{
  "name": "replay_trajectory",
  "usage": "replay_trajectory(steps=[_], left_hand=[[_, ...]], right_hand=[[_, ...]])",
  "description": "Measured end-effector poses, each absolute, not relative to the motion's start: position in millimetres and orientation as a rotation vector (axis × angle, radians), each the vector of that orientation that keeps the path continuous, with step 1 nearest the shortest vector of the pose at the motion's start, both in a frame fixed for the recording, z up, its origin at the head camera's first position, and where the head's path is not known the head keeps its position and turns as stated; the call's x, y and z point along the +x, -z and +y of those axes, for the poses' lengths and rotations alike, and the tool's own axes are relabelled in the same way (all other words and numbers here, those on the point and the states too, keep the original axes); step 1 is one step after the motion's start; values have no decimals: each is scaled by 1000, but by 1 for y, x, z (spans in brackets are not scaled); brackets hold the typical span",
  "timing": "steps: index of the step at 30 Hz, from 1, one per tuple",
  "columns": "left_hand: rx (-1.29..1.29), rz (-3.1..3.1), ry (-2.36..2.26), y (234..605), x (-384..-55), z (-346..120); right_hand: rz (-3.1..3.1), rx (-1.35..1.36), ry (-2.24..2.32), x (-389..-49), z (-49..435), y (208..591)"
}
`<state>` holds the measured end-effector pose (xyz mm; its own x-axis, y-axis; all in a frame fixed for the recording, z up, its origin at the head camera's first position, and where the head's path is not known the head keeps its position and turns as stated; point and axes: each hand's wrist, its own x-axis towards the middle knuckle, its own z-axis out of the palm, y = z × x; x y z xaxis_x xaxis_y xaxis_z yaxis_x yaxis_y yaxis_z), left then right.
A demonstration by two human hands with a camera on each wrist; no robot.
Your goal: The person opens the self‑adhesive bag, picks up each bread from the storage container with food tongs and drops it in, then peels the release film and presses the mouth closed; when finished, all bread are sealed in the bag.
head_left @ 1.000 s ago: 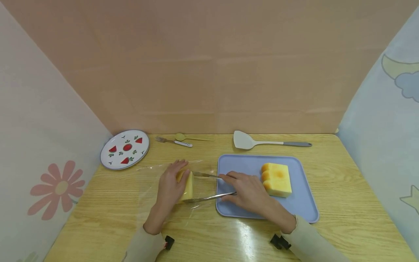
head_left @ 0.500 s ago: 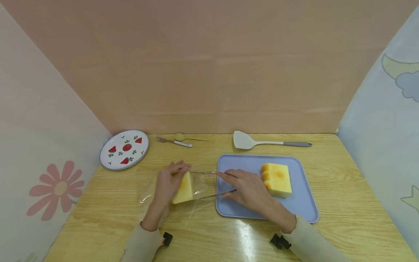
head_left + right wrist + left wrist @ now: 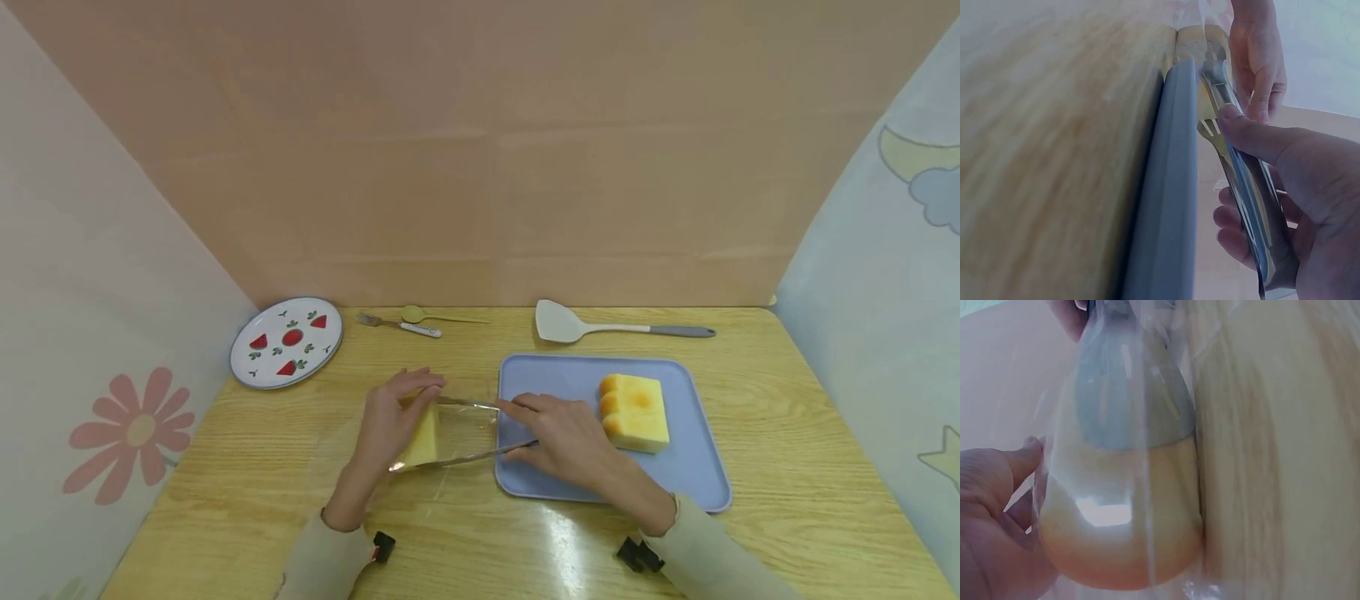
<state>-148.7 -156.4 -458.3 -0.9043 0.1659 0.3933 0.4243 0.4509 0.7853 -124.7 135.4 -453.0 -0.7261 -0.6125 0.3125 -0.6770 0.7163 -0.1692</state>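
Note:
My right hand (image 3: 570, 437) grips metal tongs (image 3: 477, 456), their two arms spread apart and pointing left over the tray's edge. Fork-like prongs show at their ends in the right wrist view. A piece of bread (image 3: 422, 442), pale yellow, lies left of the tray inside a clear plastic bag (image 3: 467, 427), between the ends of the tongs. With thumb and fingers my left hand (image 3: 390, 417) pinches the bag at the bread's far corner, its palm covering part of the bread. Through the plastic in the left wrist view, the bread (image 3: 1119, 531) has a browned lower edge.
A blue tray (image 3: 517, 375) under my right hand bears a second piece of bread (image 3: 636, 408). Behind stand a white spatula (image 3: 558, 323), a small fork (image 3: 390, 323) and a yellow spoon (image 3: 413, 314). A watermelon-patterned plate (image 3: 266, 362) lies at the back left.
The left hand has shifted its grip to the bread's far corner, and the bread has tilted a little. The tongs stay spread, their near arm now reaching farther along the bread's front edge.

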Motion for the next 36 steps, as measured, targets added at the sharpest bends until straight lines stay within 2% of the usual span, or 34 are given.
replay_trajectory(steps=[14,27,36], left_hand=[[-328,-2437,1470,465,-150,-158],[-347,-2326,1430,463,-149,-154],[-258,-2351,1431,466,-149,-153]], right_hand=[[-2733,1037,-423,-124,134,455],[-2673,1082,-457,-122,130,456],[-2663,1078,-421,-122,130,458]])
